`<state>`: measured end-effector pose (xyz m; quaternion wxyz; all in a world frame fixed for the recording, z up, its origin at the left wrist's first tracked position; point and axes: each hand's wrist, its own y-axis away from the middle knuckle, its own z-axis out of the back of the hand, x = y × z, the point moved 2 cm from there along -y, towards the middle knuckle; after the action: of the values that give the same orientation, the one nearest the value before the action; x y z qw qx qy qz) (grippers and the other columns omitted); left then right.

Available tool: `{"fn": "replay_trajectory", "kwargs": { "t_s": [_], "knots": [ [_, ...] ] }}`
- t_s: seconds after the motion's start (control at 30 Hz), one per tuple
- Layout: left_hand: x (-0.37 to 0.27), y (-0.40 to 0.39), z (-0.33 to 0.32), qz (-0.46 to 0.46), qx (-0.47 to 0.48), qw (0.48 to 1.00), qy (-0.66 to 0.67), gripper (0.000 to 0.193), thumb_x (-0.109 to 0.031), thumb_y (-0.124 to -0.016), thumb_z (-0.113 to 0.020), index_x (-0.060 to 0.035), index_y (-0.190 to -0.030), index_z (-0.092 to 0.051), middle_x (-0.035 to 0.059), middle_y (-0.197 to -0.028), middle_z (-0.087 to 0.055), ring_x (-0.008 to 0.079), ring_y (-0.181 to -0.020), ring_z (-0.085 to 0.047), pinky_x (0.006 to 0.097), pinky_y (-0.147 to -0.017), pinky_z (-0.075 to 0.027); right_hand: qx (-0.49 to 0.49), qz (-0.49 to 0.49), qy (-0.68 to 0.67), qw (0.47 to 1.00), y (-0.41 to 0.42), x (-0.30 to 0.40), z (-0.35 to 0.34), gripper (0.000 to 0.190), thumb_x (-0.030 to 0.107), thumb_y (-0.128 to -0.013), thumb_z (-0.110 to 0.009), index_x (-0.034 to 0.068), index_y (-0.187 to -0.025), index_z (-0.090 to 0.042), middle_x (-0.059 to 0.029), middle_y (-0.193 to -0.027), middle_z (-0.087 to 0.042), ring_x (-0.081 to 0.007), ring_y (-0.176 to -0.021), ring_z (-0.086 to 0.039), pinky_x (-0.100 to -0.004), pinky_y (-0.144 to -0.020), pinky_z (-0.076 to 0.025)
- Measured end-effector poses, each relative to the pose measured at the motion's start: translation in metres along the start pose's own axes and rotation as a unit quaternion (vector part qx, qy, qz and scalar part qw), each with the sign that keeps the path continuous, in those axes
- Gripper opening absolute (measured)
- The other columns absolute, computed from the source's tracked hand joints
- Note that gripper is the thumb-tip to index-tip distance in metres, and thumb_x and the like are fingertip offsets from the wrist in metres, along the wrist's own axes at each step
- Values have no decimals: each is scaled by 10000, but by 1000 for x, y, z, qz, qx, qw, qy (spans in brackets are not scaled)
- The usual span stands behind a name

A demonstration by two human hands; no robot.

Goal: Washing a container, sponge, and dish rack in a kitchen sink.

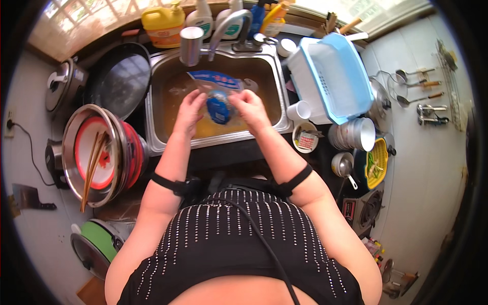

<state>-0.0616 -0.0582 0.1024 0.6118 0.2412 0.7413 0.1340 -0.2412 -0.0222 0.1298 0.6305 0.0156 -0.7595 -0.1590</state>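
Both of my hands are over the metal sink (283, 95), which has yellowish-brown water in it. Between them hangs a clear plastic bag with blue printing (219, 110); its blue upper strip spreads toward the faucet. My left hand (191, 111) pinches the bag's left edge between thumb and fingers. The opposite edge is in the grip of my right hand (249, 108), thumb inward. What the bag contains, if anything, is too blurred to tell. Just beyond it, the curved faucet (225, 26) reaches over the basin, a metal cylinder (191, 44) at its side.
A frying pan (118, 82) and stacked basins (68, 156) with chopsticks (93, 167) stand left. To the right are a blue plastic basket (343, 76), a white cup (299, 111), stacked bowls (364, 134) and a ladle (346, 167). Detergent bottles (164, 26) line the windowsill. A cleaver (30, 198) hangs far left.
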Motion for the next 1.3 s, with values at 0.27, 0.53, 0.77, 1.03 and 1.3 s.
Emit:
{"fn": "replay_trajectory", "kwargs": {
  "t_s": [0.27, 0.53, 0.77, 1.03, 1.3],
  "knots": [
    [2, 0, 19, -17, -19, 998, 62, 137, -204, -863, -598, -108, -960, -588, -21, -811, -610, 64, -718, -553, 212, -617, -423, -10, -125, -14, 992, 1, -1, 6, 301, 317, -823, -659, 108, -1018, -566, -5, -1042, -586, -98, -890, -507, -271, -657, -416],
    [0, 2, 32, -65, -3, 992, 110, 58, -150, -873, -596, -97, -878, -571, -4, -777, -609, 57, -657, -547, 185, -582, -427, 64, -38, 127, 989, -3, 3, 15, 163, 186, -792, -680, 48, -875, -655, -4, -806, -622, -76, -749, -526, -232, -692, -425],
    [-12, 14, 24, -83, 92, 991, 47, 193, -180, -891, -582, -79, -1048, -631, -40, -792, -580, 49, -709, -518, 209, -641, -439, 100, -82, 147, 981, -4, 31, 8, 181, 226, -836, -624, 54, -781, -632, 9, -710, -589, -57, -540, -468, -204, -502, -391],
    [-9, 7, 0, -57, 102, 990, 84, 237, -212, -907, -548, -27, -1024, -640, 34, -1026, -630, 122, -927, -556, 270, -850, -424, 71, -89, 141, 983, 2, 34, 13, 228, 263, -861, -606, 36, -860, -627, -10, -738, -611, -61, -525, -481, -213, -488, -405],
    [-17, 2, 2, -50, 70, 996, 20, 312, -386, -919, -512, -132, -1076, -605, -5, -1021, -629, 81, -921, -555, 235, -773, -400, 78, -71, 195, 975, -1, 42, 29, 191, 224, -872, -585, 37, -847, -613, -17, -744, -626, -69, -504, -527, -228, -490, -455]
  ]
}}
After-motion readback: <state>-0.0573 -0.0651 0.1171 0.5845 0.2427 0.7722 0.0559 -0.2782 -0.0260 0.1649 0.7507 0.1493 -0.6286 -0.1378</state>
